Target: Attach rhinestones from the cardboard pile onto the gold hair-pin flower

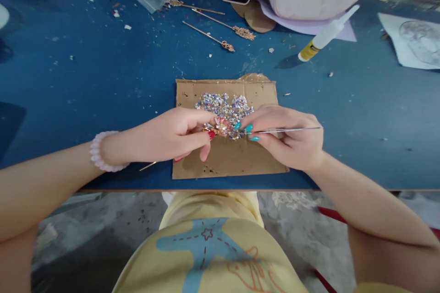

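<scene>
Yellow shirt (209, 261) nearest; L hand (175, 137) pinches pink flower (223, 126), prob. to steady it; R hand (292, 135) clamps thin tool (285, 130), beads (220, 106) on cardboard (237, 160) likely for quick reach.

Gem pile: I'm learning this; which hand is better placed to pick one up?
Probably the right hand: it holds a thin tool by the gems; the left hand holds an ornament.

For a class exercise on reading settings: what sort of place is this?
Probably a craft workshop, perhaps for ornaments: small glittering pieces lie heaped on cardboard, with decorated metal sticks and a nozzled bottle beyond.
</scene>
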Action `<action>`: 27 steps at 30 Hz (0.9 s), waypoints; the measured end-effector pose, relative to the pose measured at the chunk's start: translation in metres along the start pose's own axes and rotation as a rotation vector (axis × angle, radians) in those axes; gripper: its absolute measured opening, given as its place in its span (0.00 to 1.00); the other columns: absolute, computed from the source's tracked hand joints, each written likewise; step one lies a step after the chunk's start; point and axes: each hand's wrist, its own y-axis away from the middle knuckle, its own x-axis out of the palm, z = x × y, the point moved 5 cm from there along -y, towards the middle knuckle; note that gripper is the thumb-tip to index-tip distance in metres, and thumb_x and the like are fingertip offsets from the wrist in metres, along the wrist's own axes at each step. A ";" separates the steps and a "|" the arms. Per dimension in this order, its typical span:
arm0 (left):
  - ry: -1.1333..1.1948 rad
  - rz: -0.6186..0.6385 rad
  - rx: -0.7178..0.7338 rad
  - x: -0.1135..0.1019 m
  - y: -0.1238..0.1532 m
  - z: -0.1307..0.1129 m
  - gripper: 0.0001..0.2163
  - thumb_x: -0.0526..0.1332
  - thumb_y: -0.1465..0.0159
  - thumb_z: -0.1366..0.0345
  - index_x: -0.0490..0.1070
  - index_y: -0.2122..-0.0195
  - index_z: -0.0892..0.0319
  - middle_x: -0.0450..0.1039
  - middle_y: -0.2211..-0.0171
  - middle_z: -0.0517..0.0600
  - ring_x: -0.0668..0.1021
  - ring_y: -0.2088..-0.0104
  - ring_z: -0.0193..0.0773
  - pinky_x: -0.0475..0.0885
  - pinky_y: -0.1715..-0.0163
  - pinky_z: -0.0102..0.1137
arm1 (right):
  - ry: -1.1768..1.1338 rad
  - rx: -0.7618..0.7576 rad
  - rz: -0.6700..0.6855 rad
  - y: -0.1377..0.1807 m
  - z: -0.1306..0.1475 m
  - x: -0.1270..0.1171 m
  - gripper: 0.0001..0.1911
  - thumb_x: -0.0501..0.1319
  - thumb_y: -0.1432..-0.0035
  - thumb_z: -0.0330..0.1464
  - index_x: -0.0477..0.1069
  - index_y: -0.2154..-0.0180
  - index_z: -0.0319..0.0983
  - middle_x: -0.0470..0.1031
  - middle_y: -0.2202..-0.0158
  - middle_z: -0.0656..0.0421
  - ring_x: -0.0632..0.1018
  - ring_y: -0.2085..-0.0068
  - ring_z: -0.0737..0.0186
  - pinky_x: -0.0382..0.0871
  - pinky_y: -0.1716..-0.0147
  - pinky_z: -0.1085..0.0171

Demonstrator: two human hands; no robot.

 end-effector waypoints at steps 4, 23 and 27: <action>-0.008 -0.008 -0.004 0.000 0.000 0.000 0.06 0.56 0.31 0.71 0.72 0.58 0.57 0.82 0.73 0.43 0.71 0.85 0.23 0.65 0.85 0.18 | 0.002 -0.005 0.000 0.000 0.000 0.000 0.05 0.64 0.29 0.27 0.78 0.59 0.40 0.86 0.61 0.56 0.88 0.59 0.62 0.85 0.56 0.62; -0.010 -0.007 -0.009 0.000 0.002 -0.001 0.05 0.56 0.32 0.70 0.71 0.59 0.56 0.81 0.74 0.43 0.71 0.85 0.24 0.65 0.84 0.20 | -0.011 -0.021 -0.007 -0.001 0.000 0.000 0.04 0.65 0.30 0.26 0.77 0.59 0.40 0.86 0.62 0.55 0.88 0.59 0.61 0.85 0.57 0.62; -0.013 -0.007 -0.020 0.000 0.001 0.000 0.04 0.57 0.32 0.70 0.70 0.60 0.56 0.81 0.74 0.43 0.71 0.85 0.25 0.66 0.84 0.21 | -0.018 -0.035 0.004 -0.002 0.003 0.001 0.05 0.63 0.27 0.29 0.77 0.59 0.40 0.86 0.62 0.55 0.87 0.59 0.62 0.85 0.57 0.61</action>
